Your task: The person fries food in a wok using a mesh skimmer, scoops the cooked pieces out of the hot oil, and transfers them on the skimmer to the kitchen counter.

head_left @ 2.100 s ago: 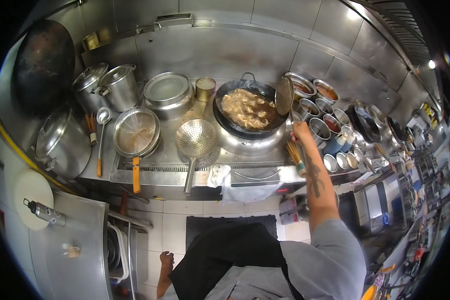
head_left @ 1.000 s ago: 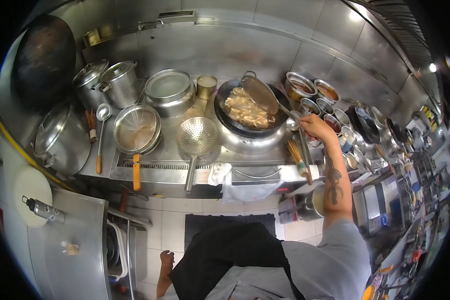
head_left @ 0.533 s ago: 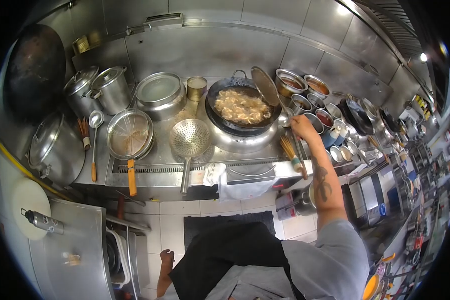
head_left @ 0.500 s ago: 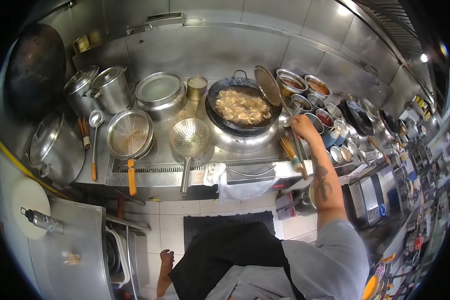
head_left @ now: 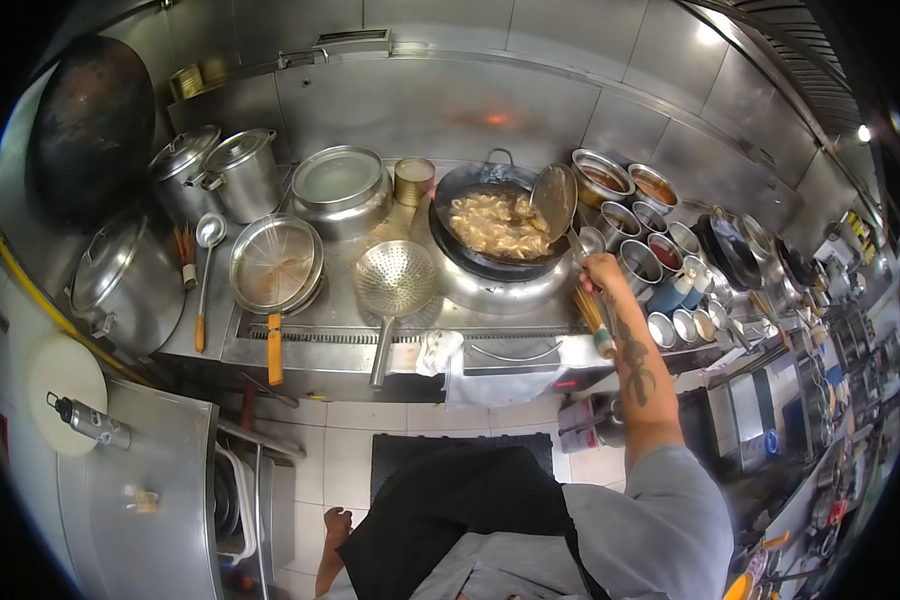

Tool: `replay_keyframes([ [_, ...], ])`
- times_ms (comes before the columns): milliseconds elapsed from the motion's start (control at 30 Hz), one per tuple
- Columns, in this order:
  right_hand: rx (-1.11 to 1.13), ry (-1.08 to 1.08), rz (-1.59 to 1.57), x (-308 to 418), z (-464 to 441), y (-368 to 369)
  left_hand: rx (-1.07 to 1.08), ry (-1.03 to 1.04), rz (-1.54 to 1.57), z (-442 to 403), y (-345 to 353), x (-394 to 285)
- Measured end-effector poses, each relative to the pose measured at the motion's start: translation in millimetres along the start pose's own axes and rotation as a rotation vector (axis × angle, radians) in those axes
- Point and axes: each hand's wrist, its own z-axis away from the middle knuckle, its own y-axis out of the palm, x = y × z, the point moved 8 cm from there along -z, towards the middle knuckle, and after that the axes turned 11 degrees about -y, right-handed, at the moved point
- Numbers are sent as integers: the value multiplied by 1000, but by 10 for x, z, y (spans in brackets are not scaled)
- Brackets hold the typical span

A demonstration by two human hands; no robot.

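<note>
- A strainer (head_left: 554, 200) is gripped by the right hand (head_left: 602, 273) at the wok (head_left: 457, 184)'s right edge.
- Food (head_left: 495, 225) is held in the wok, sauce in 2 pots (head_left: 587, 191) nearby.
- Whether the left hand (head_left: 337, 522) is closed cannot be told.

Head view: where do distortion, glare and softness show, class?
Head view: fisheye distortion curves the grey steel back wall; head view: white glare marks its upper right, an orange glow the part behind the round black wok; head view: detail near the right edge looks soft.
</note>
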Motion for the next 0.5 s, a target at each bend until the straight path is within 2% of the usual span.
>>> replay_keyframes([
  [200, 1, -146, 181, 59, -155, -77, 2, -76, 70, -80, 28, 60],
  [500, 0, -218, 357, 138, -453, -20, -30, -103, 47, 53, -54, -54],
])
